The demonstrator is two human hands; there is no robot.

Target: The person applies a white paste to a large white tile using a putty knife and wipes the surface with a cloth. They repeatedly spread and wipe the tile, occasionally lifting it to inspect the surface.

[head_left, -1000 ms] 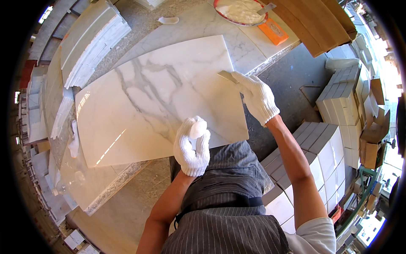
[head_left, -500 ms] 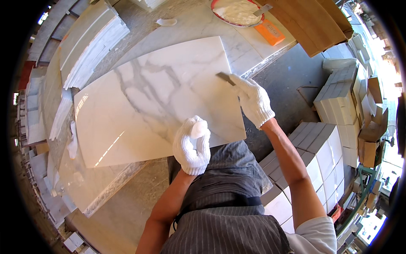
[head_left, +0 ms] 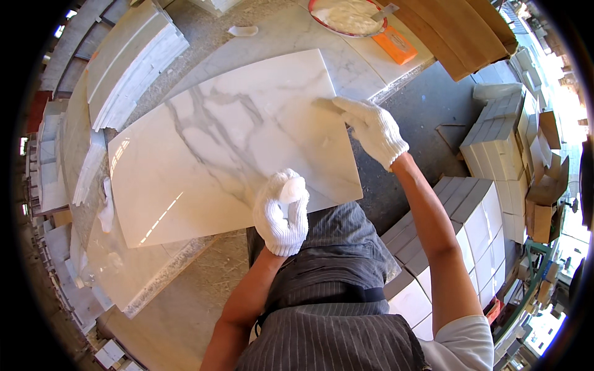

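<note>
A large white marble-look tile (head_left: 247,136) with grey veins lies flat and glossy across the work surface in front of me. My left hand (head_left: 278,219), in a white knit glove, is closed around a small white lump (head_left: 292,190) at the tile's near edge; what the lump is I cannot make out. At the tile's right edge is my right hand (head_left: 374,133), also gloved. Its fingers pinch a thin flat scraper blade (head_left: 325,104), which now shows only faintly against the tile.
At the far side, a red-rimmed bowl of white paste (head_left: 343,17) holds a putty knife (head_left: 385,12). An orange box (head_left: 396,45) and a cardboard box (head_left: 455,34) are beside it. Stacked tiles (head_left: 133,62) stand left; white cartons (head_left: 458,229) are piled right.
My right hand has shifted slightly right, and its blade has turned from dark to pale. The tile has moved a little, its far edge higher. My left hand has stayed in place.
</note>
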